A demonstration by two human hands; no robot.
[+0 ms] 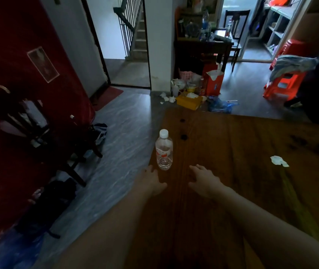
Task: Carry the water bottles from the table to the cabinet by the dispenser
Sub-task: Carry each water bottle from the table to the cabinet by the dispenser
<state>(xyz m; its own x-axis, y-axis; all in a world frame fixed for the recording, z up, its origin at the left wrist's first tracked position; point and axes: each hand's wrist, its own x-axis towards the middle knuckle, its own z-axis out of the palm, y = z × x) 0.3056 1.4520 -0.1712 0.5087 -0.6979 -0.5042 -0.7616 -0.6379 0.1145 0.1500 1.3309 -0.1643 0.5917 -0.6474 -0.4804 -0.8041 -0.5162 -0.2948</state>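
A lived-in home, seen from my seat at the dining table.

My wooden tabletop [252, 152] sits on a grey tiled floor [123, 133]; a staircase [138, 35] climbs past the doorway, a dark side table [203, 45] is crowded with bottles, red plastic stools [283, 86] are stacked to the right, rubbish [189, 94] is heaped by the wall, and a wooden chair [28, 123] stands against the red door [28, 55].

The water bottle [164, 150] carries a red-printed label, too blurred to read.
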